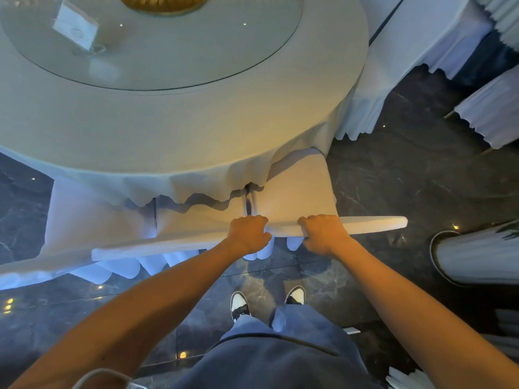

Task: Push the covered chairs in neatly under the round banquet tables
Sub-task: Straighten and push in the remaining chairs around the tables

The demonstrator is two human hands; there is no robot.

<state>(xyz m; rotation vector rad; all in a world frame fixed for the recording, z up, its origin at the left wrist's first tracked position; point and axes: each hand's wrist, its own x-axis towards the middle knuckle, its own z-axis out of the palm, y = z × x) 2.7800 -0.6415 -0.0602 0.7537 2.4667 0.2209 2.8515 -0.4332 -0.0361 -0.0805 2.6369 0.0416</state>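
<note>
A round banquet table [174,130] with a pale cloth fills the upper left. Two white-covered chairs stand side by side at its near edge, seats partly under the hanging cloth. My right hand [323,234] grips the top of the right chair's back [373,223]. My left hand [248,234] is closed over the backrest tops where the left chair [157,248] and the right chair meet. Which of the two backs the left hand holds I cannot tell. Both seats are partly hidden by the scalloped cloth hem.
A glass turntable [252,60] with a folded card [75,26] sits on the table. More covered chairs stand at far left [70,220], upper right [421,37] and right [494,113]. A white pleated object [477,254] stands on the dark marble floor at right. My shoes [240,304] are below.
</note>
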